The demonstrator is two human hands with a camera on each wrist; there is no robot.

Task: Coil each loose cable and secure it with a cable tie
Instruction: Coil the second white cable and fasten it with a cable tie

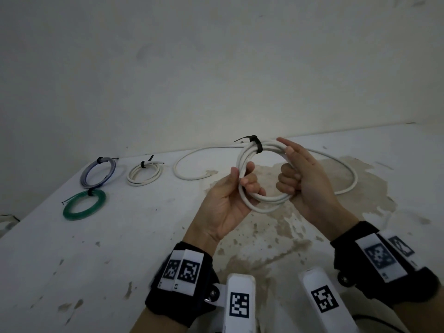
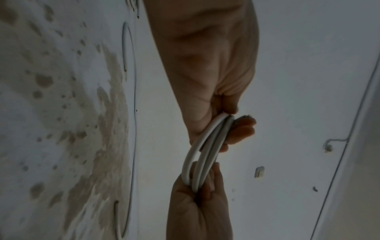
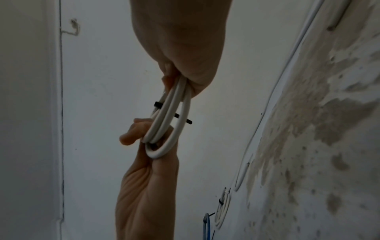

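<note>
White cable coil (image 1: 262, 174) was held up above the desk (image 1: 120, 236), roughly over its middle toward the far edge, ring facing the head camera, slightly oval with the long axis running up-down and tipped a little right. Black cable tie (image 1: 257, 144) sat cinched on the top of the ring, tail pointing left. Left hand (image 1: 230, 200) gripped the ring's left side, thumb in front, fingers curled through the loop; right hand (image 1: 302, 179) gripped the right side, lower fingers curled round the strands, index finger stretched up along the top arc. Coil sat between both hands, several turns of smooth off-white round cable bunched together. Loose white cable (image 1: 192, 174) still lay uncoiled on the desk behind. Near the far-left corner: small white coil (image 1: 144, 175), blue coil (image 1: 97, 173), green coil (image 1: 84, 205), each tied.
</note>
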